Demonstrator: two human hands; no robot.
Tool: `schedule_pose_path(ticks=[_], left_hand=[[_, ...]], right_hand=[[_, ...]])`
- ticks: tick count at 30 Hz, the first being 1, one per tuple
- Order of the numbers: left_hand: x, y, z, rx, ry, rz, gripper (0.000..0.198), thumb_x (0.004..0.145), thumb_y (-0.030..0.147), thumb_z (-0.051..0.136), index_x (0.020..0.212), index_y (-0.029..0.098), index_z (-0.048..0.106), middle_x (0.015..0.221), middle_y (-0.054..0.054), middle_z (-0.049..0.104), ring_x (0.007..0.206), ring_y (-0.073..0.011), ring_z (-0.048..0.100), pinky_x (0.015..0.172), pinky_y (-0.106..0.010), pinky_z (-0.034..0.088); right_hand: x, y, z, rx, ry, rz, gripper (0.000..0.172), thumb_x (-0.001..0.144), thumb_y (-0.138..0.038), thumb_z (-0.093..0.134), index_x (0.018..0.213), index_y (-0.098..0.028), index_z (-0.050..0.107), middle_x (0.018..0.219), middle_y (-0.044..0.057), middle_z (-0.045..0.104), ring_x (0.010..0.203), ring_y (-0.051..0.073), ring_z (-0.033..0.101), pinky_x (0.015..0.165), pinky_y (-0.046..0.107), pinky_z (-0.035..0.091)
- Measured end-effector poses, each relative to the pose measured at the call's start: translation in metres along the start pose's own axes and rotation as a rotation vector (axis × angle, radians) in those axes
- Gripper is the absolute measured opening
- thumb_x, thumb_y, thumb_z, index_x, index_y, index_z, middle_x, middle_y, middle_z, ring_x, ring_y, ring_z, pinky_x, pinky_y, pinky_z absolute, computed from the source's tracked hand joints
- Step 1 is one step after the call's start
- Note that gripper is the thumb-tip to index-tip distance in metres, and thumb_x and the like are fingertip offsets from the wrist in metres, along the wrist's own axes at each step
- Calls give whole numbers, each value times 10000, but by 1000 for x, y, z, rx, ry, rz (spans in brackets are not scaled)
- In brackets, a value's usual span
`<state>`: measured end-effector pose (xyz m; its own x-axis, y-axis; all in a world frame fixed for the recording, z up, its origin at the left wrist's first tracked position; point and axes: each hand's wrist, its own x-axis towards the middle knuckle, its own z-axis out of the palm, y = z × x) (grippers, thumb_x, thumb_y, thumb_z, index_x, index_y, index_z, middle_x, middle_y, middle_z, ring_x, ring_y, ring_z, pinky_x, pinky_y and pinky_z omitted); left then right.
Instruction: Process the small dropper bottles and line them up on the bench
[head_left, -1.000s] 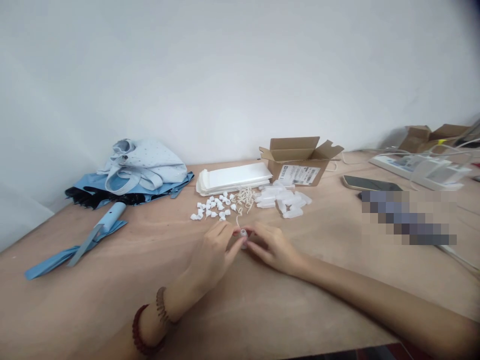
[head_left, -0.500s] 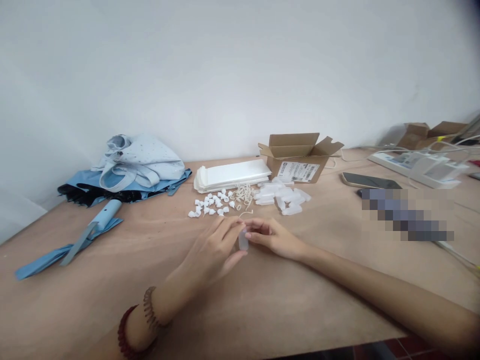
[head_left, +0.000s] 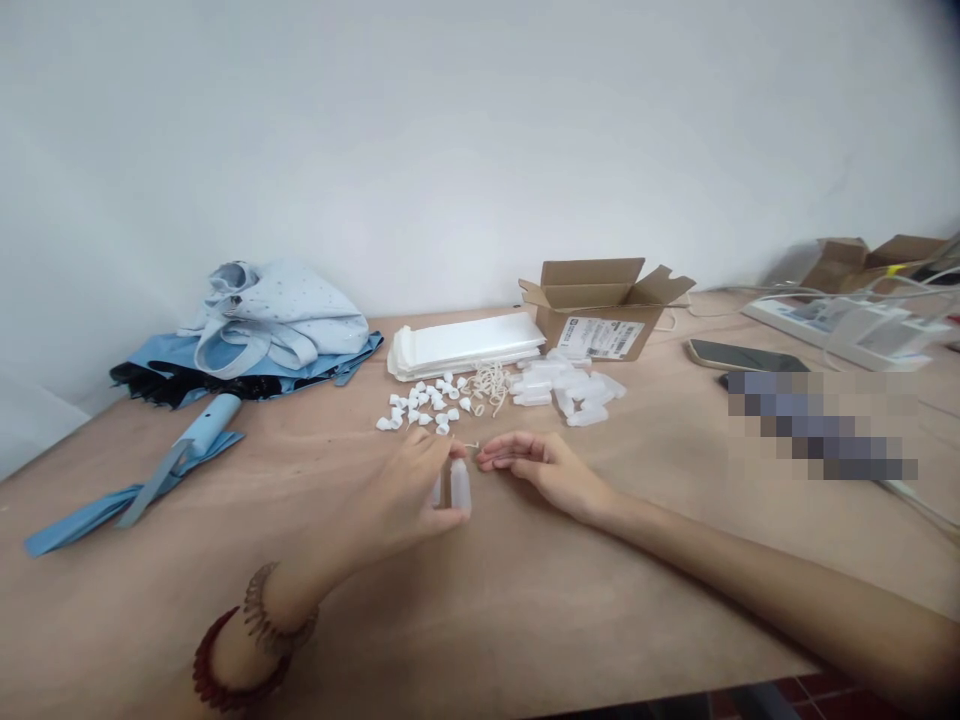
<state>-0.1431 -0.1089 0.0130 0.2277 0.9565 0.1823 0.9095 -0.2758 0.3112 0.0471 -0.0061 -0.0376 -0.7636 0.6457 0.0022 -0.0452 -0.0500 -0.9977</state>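
Note:
My left hand (head_left: 401, 490) grips a small translucent plastic bottle (head_left: 460, 488), with its fingertips at the top and its thumb near the base. Partly behind that hand, a second translucent shape (head_left: 436, 490) shows, perhaps another bottle. A thin cream-coloured cord or tube piece (head_left: 472, 446) sticks out beside the left fingertips. Just right of it, my right hand (head_left: 544, 470) rests low over the table, fingers stretched out and slightly bent, nothing visible in them. Beyond the hands lie small white caps (head_left: 424, 402), a heap of cream cord pieces (head_left: 491, 384) and several translucent bottles (head_left: 589, 414).
A white stack of flat packets (head_left: 465, 343) and an open cardboard box (head_left: 592, 325) stand at the back. To the left are a blue umbrella (head_left: 206, 425) and a pale blue cloth bag (head_left: 300, 310). A phone (head_left: 746, 356) and a power strip (head_left: 795, 325) lie right.
My left hand has moved left and slightly toward me with the bottle. The right fingers have come away from the bottle. The cream piece has also shifted left and down.

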Motion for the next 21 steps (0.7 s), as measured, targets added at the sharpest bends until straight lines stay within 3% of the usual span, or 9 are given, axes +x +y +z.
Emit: schedule_pose_path(ticks=[7,10,12,15,21], left_hand=[[0,3,-7,34,-32,-2,357,646,180,604,1001,176,574,943,-68,597,888,-252,554,730,-364,486],[-2,2,-10,31,-32,33,370,660,169,591,1028,183,565,953,-70,599,896,-245,564,711,-344,497],[-2,1,-11,23,-31,49,396,666,168,602,1059,184,557,996,-77,602,921,-247,567,727,-345,501],[-3,2,-13,20,-65,45,450,663,171,634,1105,177,550,1041,-85,603,974,-260,558,781,-364,497],[0,0,-14,-10,-120,14,447,671,156,640,1106,166,541,1083,-87,579,1047,-273,521,838,-406,479]], right_hand=[[-1,-5,1,13,1,-22,246,714,-121,433,836,-146,645,925,68,690,909,156,633,918,342,445],[-1,-6,2,44,19,-6,214,672,-113,416,762,-153,606,731,29,664,679,117,602,688,261,469],[-1,-7,2,30,33,30,175,644,-120,403,677,-158,570,512,-32,535,461,78,454,483,203,354],[-2,-10,2,1,27,81,126,595,-135,393,556,-164,510,384,-81,311,370,55,242,401,196,155],[3,-11,-1,74,-23,148,90,585,-163,406,570,-177,493,376,-87,287,351,56,190,387,208,98]])
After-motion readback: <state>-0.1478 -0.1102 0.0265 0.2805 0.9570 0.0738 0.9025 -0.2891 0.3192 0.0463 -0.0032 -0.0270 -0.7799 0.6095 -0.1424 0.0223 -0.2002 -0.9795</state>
